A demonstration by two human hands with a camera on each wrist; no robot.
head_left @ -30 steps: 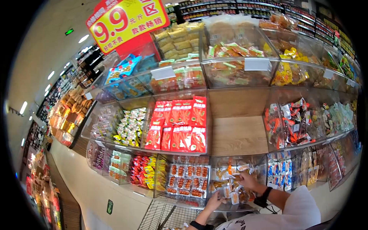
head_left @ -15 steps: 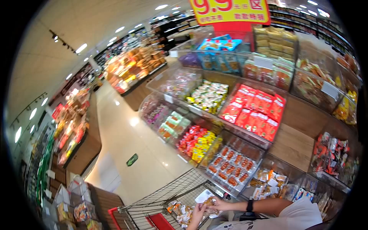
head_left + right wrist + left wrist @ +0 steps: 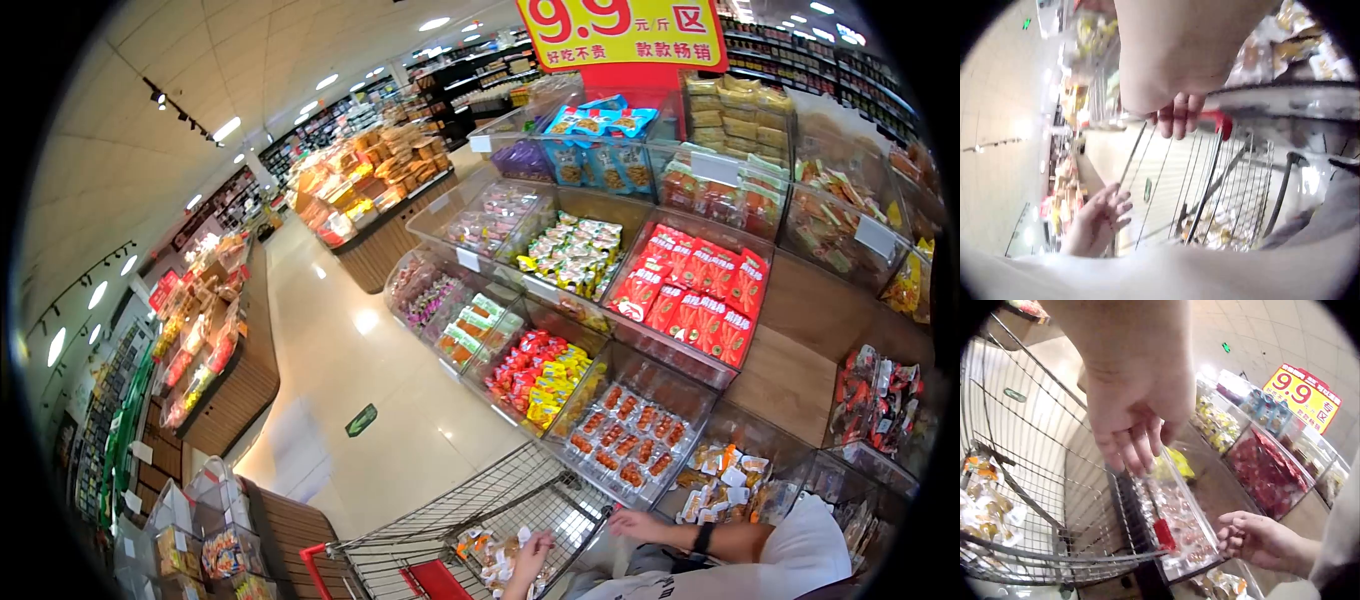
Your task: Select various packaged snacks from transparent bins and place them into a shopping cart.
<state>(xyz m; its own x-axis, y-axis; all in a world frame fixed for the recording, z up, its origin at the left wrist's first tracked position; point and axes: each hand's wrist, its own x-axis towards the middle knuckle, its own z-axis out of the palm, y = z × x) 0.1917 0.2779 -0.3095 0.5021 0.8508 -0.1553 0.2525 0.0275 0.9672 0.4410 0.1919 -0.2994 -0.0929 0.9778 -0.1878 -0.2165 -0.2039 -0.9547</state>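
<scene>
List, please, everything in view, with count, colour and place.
Price sign: one, yellow and red, top
Snack bags: several, blue, below the sign
Stacked packs: many, yellowish, upper bin
Packets: many, red, middle tier
Small packets: many, red and yellow, lower tier
Clear packs: many, red-brown contents, lower tier
Shopping cart: one, grey with red parts, near the person
Wrapped snacks: several, brownish, in the cart
Arrow marking: one, green, floor
Wood-sided displays: several, brown, left
Sleeve: one, white, right arm
Wristband: one, black, right wrist
Hands: two, bare, left over the cart, right beside it
</scene>
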